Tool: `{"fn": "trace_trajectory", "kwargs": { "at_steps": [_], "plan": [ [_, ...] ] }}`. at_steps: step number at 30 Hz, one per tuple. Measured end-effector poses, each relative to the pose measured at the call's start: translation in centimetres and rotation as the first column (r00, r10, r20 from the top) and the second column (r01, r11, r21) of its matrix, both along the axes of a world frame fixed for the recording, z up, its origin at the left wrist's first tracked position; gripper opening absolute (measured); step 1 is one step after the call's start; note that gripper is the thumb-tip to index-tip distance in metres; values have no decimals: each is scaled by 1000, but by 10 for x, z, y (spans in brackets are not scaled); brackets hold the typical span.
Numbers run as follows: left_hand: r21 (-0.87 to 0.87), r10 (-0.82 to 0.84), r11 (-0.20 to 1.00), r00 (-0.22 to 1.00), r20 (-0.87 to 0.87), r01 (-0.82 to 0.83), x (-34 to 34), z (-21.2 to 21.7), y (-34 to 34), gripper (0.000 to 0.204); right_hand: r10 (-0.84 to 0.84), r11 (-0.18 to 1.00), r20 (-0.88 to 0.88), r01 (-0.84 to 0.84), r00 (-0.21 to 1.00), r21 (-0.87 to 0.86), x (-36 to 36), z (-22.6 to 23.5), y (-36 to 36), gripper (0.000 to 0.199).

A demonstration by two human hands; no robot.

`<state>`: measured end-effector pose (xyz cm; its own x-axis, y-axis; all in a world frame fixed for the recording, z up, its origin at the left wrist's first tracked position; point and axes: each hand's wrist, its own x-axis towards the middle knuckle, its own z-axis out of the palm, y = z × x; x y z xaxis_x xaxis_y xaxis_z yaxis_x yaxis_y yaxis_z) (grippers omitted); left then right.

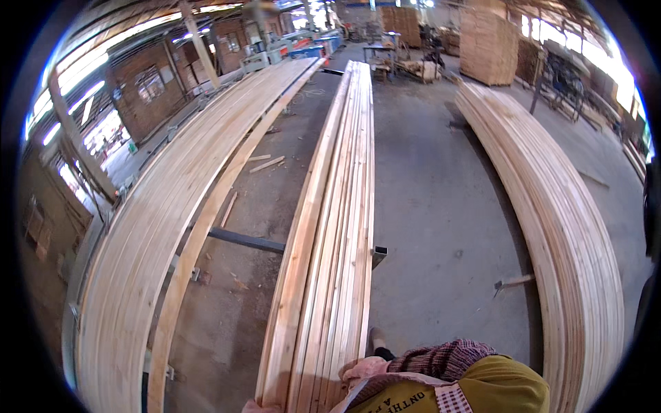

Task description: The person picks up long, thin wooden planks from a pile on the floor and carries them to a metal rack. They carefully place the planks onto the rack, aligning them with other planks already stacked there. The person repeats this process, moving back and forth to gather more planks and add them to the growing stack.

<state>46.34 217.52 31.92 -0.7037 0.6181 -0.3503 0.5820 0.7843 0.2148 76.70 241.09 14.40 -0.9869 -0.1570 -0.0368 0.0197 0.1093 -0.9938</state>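
A long stack of pale wooden boards [334, 241] runs away from me down the middle. At its near end, my right hand [363, 369], in a pink glove, is closed over the right edge of the boards, its fingers partly hidden. A purple knitted sleeve [441, 359] covers that arm. Only a small pink bit of my left hand [260, 407] shows at the lower edge, against the left side of the same stack. Its fingers are out of the picture.
On the left lies a wide layer of boards [158, 227], with a single plank [180, 275] along it. A dark metal crossbar [246, 239] reaches the middle stack. Another board stack [551, 199] stands on the right. Wood scraps [267, 164] litter the floor.
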Motion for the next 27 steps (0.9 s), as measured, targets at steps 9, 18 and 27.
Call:
{"fn": "trace_trajectory", "kwargs": {
  "at_steps": [9, 18, 27],
  "plan": [
    [108, -95, 986, 961, -261, 127, -11, -90, -57, 21, -136, 973, 287, 73, 948, 219, 8, 45, 3, 39],
    [-21, -106, 994, 932, -347, 105, 20, -61, 70, 39, -296, 648, -114, 111, 948, -754, -2, -200, -51, 38],
    [3, -81, 996, 966, -246, 84, 49, -40, 88, 40, -229, 856, 226, 86, 947, 510, 0, 37, -6, 33]
  ]
}}
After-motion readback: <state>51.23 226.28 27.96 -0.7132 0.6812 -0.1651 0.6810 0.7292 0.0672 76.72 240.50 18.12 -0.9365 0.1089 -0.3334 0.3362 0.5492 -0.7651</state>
